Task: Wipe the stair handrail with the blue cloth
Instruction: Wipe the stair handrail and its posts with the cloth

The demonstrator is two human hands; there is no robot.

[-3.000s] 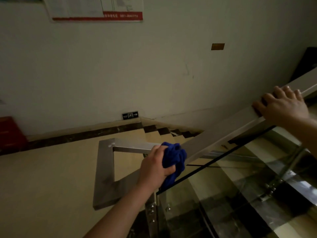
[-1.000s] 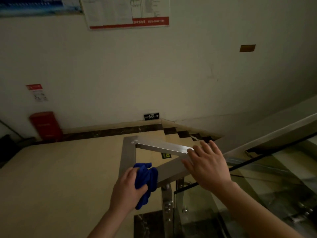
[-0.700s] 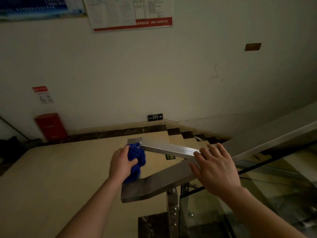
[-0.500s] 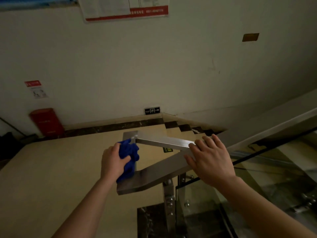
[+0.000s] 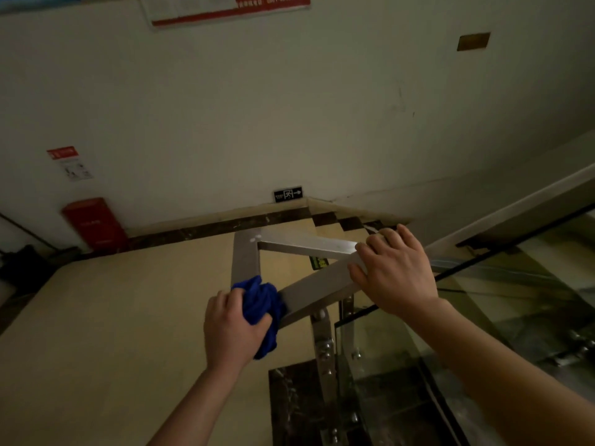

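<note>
Stairwell, one handrail [image 5: 317, 284], one blue cloth [image 5: 260, 304], two hands

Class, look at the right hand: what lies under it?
The right hand rests on the steel handrail, where its two bars meet. The joint itself is covered by the palm.

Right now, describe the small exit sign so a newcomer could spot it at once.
Start at the pale back wall above the landing. Follow its foot to the corner where the stairs begin to drop: the exit sign sits just above the dark skirting. It is small, black and has an arrow, unlike the red box far left.
</note>
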